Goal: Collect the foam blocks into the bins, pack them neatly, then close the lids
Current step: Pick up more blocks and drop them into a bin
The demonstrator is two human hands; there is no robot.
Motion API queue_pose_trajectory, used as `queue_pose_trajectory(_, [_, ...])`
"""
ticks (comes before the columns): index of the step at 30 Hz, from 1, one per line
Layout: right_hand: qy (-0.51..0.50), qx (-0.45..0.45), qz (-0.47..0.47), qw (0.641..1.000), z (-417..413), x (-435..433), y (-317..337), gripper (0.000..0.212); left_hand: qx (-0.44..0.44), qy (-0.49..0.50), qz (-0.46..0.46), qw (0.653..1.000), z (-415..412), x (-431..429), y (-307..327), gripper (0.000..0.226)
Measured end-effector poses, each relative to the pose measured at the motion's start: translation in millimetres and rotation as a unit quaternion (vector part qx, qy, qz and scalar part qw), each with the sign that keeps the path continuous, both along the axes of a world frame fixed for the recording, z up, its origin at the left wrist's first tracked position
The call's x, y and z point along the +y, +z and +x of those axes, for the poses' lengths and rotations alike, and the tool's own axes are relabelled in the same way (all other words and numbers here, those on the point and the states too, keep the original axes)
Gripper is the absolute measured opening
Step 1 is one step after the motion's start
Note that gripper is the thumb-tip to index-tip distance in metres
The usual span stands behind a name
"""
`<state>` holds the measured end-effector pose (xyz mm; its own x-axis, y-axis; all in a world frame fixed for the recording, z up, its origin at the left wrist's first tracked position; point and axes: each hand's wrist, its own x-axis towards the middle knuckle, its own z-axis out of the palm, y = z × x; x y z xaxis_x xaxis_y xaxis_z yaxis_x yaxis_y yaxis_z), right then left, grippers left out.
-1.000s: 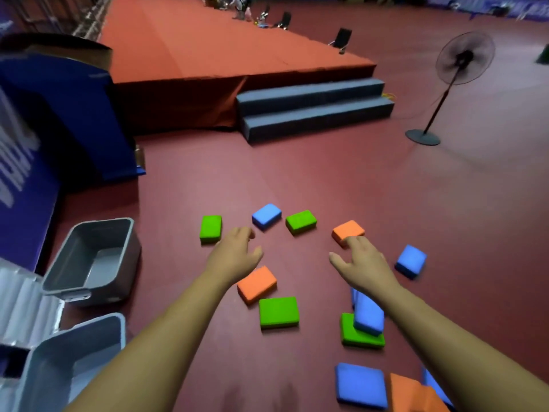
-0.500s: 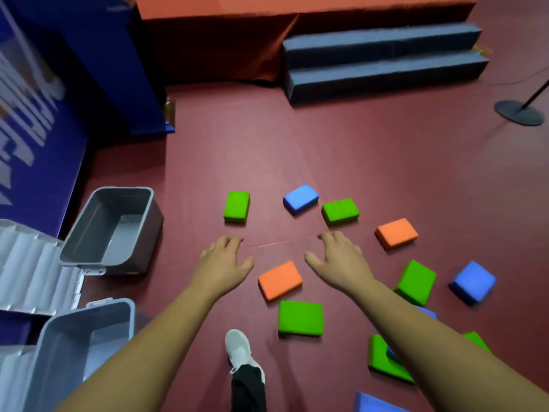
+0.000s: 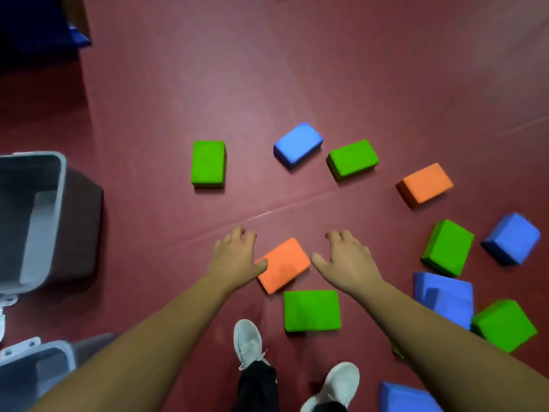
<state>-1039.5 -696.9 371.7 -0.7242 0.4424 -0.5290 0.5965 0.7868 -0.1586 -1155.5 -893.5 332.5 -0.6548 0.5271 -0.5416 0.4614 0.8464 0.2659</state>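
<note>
Several foam blocks in green, blue and orange lie scattered on the red floor. An orange block [image 3: 283, 264] lies between my two hands. My left hand [image 3: 236, 257] is at its left edge, thumb touching it, fingers spread. Just right of the block, my right hand [image 3: 346, 260] hovers with relaxed fingers, holding nothing. A green block [image 3: 312, 310] lies just below the orange one. Farther out are a green block [image 3: 208, 163], a blue block [image 3: 298, 144], another green block [image 3: 352, 159] and an orange block [image 3: 425, 183]. Two open grey bins stand at the left, the upper bin [image 3: 59, 185] and the lower bin [image 3: 64, 356].
More blocks crowd the right side: a green one [image 3: 447, 246], a blue one [image 3: 512, 237], a blue one [image 3: 442, 297], a green one [image 3: 505, 324] and a blue one [image 3: 407, 396] at the bottom edge. My feet in white shoes [image 3: 248, 341] stand below the blocks. A dark blue structure [image 3: 38, 25] fills the top left.
The view tilted down and moved closer. Both hands came in toward the near orange block; the left thumb now touches it. My second foot has come into view.
</note>
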Motion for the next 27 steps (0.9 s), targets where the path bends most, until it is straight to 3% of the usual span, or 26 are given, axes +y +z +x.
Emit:
queue_pose_trajectory(9, [-0.039, -0.096, -0.058, 0.993, 19.8, 5.2, -315.3, 0.054, -0.088, 0.030, -0.046, 0.995, -5.8, 42.1, -301.9, 0.072])
queue_pose_trajectory(12, [-0.150, -0.111, -0.080, 0.979, 60.3, 11.7, -396.4, 0.056, -0.122, 0.074, -0.037, 0.989, 5.2, 64.1, -389.2, 0.087])
queue_pose_trajectory(15, [-0.252, -0.122, -0.093, 0.956, 112.1, 14.1, -455.6, 0.057, -0.127, 0.091, -0.052, 0.986, 16.2, 81.7, -455.2, 0.116])
queue_pose_trajectory(19, [-0.337, -0.117, -0.077, 0.931, 165.9, 2.4, -500.5, 0.055, -0.148, 0.092, -0.091, 0.981, 21.2, 93.8, -512.1, 0.143])
queue_pose_trajectory(23, [-0.372, -0.108, -0.092, 0.917, 188.5, -15.3, -521.2, 0.057, -0.092, 0.072, -0.128, 0.985, 21.8, 97.9, -521.3, 0.123])
queue_pose_trajectory(27, [-0.410, -0.083, -0.107, 0.902, 196.7, -18.3, -529.0, 0.061, -0.149, 0.116, -0.054, 0.981, 35.1, 99.8, -501.2, 0.094])
